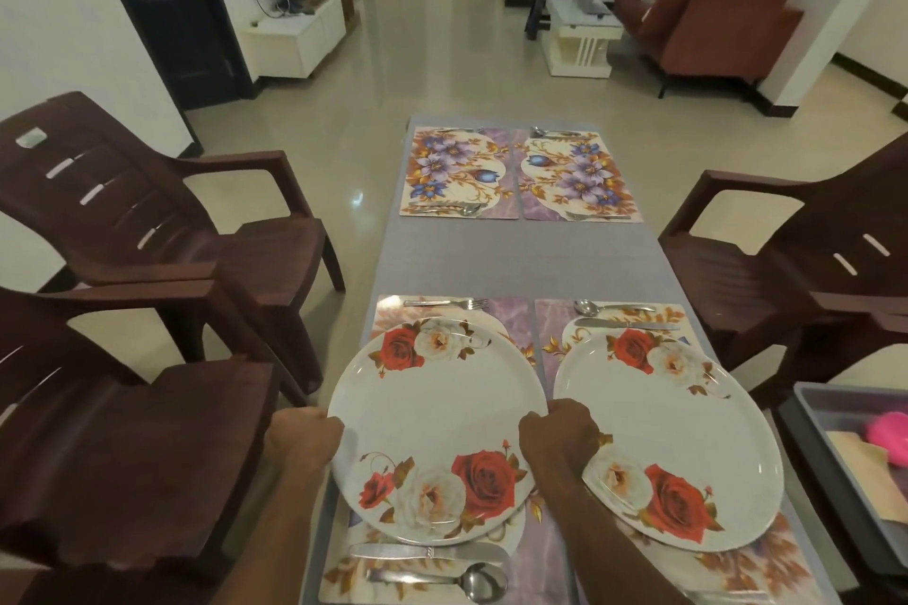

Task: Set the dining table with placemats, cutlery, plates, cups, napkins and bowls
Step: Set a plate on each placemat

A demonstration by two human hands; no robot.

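Both hands gripped one rose-patterned plate over the near left placemat.

The left hand (307,432) and right hand (557,430) curled round opposite rims of the plate (437,427), above the placemat (511,324), between a fork (444,303) and a knife (427,552); a second plate (688,427) lay just beside it.

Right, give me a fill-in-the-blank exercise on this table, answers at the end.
Both hands grip the rim of the near left ____. The left hand and the right hand hold it above a placemat.
The plate beside it already lies on the near ____ placemat.
The two far placemats carry cutlery but no ____.

Answers: plate; right; plates
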